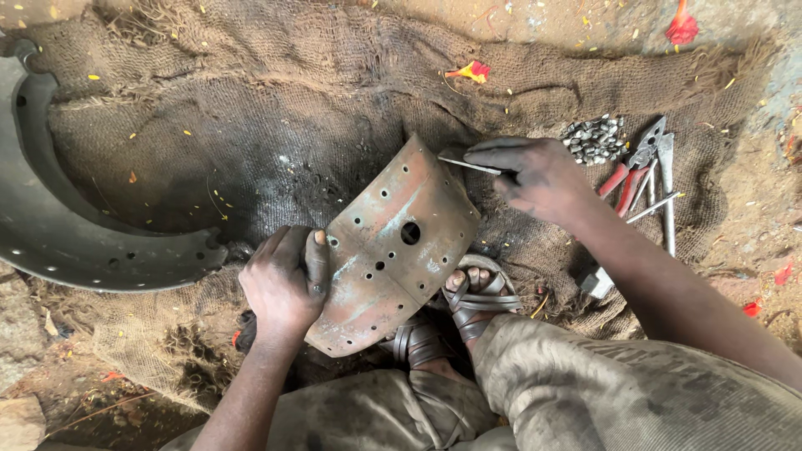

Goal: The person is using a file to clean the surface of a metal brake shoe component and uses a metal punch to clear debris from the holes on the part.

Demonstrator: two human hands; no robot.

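Person steadying a curved, rusty brake shoe (393, 250) on burlap sacking (251, 108).
Left hand (284, 284) grasps its near-left edge; right hand (535, 175) pinches a thin metal rod (469, 165) at its far rim; its holes look empty; rivets (595, 138) lie piled right.

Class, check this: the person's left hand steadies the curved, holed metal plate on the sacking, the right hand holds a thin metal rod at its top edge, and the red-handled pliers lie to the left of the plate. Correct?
Not quite. In the head view the red-handled pliers lie to the right of the curved metal plate, beside the pile of small metal pieces. The left hand does steady it, and the right hand holds the thin rod.
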